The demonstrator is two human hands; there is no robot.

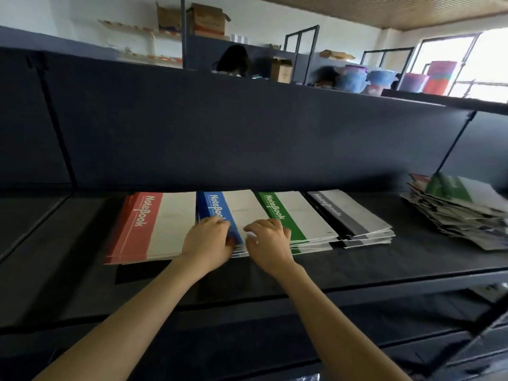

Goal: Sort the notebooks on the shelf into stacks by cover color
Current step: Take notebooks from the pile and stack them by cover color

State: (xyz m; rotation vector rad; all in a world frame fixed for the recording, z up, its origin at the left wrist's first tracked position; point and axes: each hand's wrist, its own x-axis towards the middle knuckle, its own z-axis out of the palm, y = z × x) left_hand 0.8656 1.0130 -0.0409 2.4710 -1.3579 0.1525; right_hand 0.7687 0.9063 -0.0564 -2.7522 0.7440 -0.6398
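Four notebook stacks (247, 207) abreast on shelf (68, 270), messy pile (456, 210) to their right.

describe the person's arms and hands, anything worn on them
Both arms are bare along their whole visible length: no sleeve shows on the left forearm or the right forearm. The left hand and right hand are bare too, without gloves. No watch, bracelet or ring is visible.

Both arms out front, left hand (209, 239) gripping the blue notebook stack (204, 207), right hand (268, 243) palm-down, fingers bent.
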